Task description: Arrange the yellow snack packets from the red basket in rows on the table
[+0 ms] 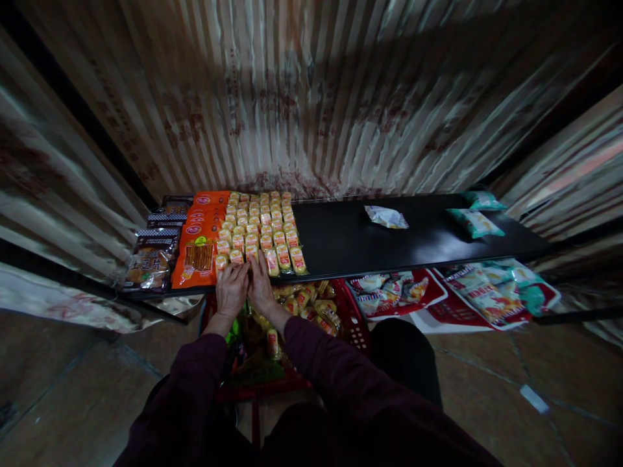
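Rows of small yellow wrapped snack cakes [265,241] stand close together on a black shelf [335,240]. At the shelf's front edge my left hand [232,288] has its fingers bent and closed against the front packets; what lies under the fingertips is partly hidden. Beside it, touching it, my right hand [259,284] grips a small packet in the front row, its fingers reaching forward around it. Below both hands sits a red basket [357,318] with more yellow packets [304,298] inside.
Left of the cakes lie orange snack bags [197,243] and dark snack bags [152,253]. A white packet [387,217] and green packets [474,222] rest farther right. Red baskets of bagged snacks [394,290] stand under the shelf. Striped wrapped sheeting [302,97] encloses the back.
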### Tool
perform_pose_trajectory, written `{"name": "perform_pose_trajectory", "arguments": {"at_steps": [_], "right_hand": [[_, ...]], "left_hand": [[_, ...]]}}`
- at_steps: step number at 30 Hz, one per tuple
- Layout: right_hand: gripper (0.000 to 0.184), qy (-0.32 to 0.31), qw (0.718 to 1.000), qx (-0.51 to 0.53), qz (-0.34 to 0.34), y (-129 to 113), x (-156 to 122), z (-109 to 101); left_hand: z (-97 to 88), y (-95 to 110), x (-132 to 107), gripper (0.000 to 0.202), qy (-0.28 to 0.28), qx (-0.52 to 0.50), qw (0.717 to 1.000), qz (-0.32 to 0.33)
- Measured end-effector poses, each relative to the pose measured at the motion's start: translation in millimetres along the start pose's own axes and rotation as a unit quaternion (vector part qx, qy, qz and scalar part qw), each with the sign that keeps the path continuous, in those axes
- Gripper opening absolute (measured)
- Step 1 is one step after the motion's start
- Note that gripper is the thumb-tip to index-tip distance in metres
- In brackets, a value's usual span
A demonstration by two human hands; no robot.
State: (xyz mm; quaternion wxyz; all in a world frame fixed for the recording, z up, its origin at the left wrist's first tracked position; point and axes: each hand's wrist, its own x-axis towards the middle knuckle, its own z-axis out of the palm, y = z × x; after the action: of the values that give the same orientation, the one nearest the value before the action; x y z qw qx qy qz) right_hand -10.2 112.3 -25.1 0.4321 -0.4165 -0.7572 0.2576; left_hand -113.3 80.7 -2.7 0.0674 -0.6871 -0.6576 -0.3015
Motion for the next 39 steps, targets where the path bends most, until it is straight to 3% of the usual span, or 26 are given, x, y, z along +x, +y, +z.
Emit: {"name": "perform_pose_trajectory", "arguments": {"at_steps": [19, 39], "right_hand": [[0.064, -0.04, 0.997, -0.05, 0.03, -6, 8, 5], [0.061, -0.021, 0.997, -0.069, 0.0, 8, 7, 11]], "left_hand": [[11.9, -4, -4, 0.043, 0.017, -0.018, 0.999, -0.026], [18.0, -1, -3, 0.039, 0.033, -0.01, 0.999, -0.001]]}}
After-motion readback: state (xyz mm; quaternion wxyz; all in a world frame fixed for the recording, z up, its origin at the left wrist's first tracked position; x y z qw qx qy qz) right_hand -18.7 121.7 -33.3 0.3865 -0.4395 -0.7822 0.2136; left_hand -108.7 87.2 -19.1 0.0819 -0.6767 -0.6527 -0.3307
